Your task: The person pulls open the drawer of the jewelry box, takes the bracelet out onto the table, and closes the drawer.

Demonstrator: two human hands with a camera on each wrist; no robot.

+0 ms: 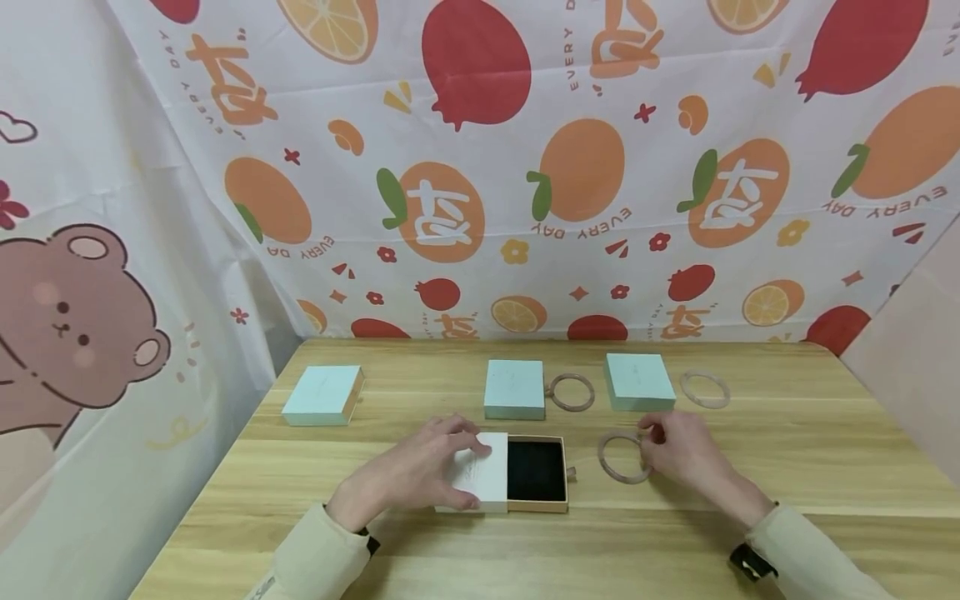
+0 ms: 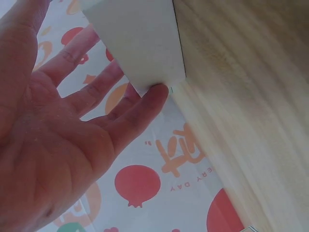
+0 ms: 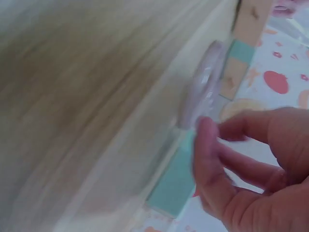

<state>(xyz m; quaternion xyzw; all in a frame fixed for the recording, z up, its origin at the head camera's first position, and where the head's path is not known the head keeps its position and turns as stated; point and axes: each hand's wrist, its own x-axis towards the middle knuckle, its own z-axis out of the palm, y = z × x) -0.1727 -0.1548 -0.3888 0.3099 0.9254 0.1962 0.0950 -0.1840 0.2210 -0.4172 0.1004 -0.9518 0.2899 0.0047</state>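
Observation:
My left hand [image 1: 423, 467] holds a white sliding box [image 1: 483, 482], thumb at the near edge and fingers over the top and far side. Out of the box's right side sticks its drawer [image 1: 537, 507], with a black pad [image 1: 536, 471] inside and a small pull tab. In the left wrist view the fingers lie round the white box [image 2: 140, 43]. To the right of the drawer, my right hand [image 1: 686, 450] pinches the right edge of a pale, translucent bangle [image 1: 611, 472]. The right wrist view shows the bangle [image 3: 191, 96] at the fingertips, partly blurred.
Along the back stand a left mint box [image 1: 322, 393], a middle mint box [image 1: 514, 387] and a right mint box [image 1: 640, 382]. A brownish bangle [image 1: 572, 407] lies between the latter two; a whitish bangle [image 1: 706, 403] lies far right. Printed cloth [image 1: 502, 192] hangs behind the wooden table [image 1: 525, 558].

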